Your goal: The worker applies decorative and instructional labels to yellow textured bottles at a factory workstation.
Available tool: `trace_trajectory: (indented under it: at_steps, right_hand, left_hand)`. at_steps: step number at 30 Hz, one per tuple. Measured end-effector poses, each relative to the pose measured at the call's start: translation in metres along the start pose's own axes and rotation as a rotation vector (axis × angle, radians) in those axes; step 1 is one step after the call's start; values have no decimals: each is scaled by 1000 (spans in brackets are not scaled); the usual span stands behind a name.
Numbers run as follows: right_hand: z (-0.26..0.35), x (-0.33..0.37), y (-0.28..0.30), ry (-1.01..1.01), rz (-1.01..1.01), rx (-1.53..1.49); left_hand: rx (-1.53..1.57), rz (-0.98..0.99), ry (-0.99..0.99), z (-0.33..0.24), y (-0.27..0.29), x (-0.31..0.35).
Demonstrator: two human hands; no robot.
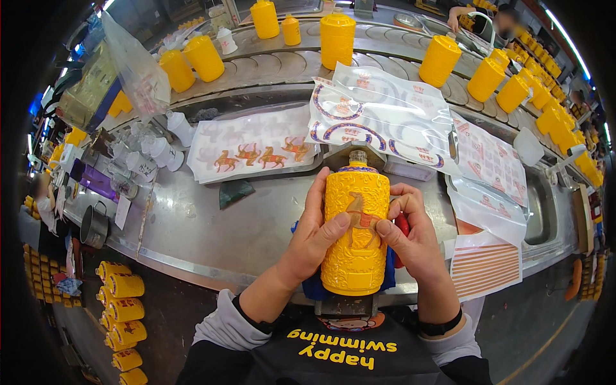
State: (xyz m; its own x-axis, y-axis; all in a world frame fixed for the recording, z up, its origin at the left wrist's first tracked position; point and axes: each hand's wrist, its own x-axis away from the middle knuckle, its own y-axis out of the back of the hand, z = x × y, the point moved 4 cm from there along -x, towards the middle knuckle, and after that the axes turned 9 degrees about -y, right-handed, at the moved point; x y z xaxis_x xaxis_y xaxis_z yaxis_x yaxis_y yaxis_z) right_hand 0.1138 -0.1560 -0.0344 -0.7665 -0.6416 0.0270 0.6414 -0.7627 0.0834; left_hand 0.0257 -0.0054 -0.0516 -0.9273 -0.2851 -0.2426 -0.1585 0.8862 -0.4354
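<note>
A yellow embossed bottle with a clear neck and a patterned collar lies tilted in front of me on a blue cloth. On its front sits a brown-and-orange horse decal. My left hand is wrapped round the bottle's left side, its thumb pressing the decal's left edge. From the right, the thumb of my right hand presses the decal's other edge. The fingers of that hand curl round a red object beside the bottle; its full shape is hidden.
Horse decal sheets and patterned transfer sheets lie beyond the bottle. Yellow bottles stand along a conveyor behind. White cups and a metal pot are at left. More bottles stand below left. A co-worker's hand shows far right.
</note>
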Motion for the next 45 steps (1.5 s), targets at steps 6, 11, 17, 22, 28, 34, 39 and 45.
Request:
trace_trajectory:
  at_steps: [6,11,17,22,28,34,39,45]
  right_hand:
    - [0,0,0,0,-3,6]
    - [0,-1,-1,3,-6,12]
    - [1,-1,-1,6,-8,17]
    - [0,1,2,36,-17,46]
    - [-8,2,1,12,-14,-35]
    - [-17,5,0,-120,1,-345]
    - [-21,5,-3,-108,11,-330]
    - [-25,-1,-7,32,-54,-241]
  left_hand:
    - [10,6,8,-3,-3,-1]
    - [-9,-6,-5,-1,0,0]
    - [-8,-4,-9,-1,-1,1]
    - [2,-23,-7,-1,-3,0]
    - [-12,-54,20,1,-2,-2]
    - [-36,-79,20,1,-7,-3]
    - [28,-72,58,-4,-12,-2]
    - [-2,-73,51,-4,-12,-3]
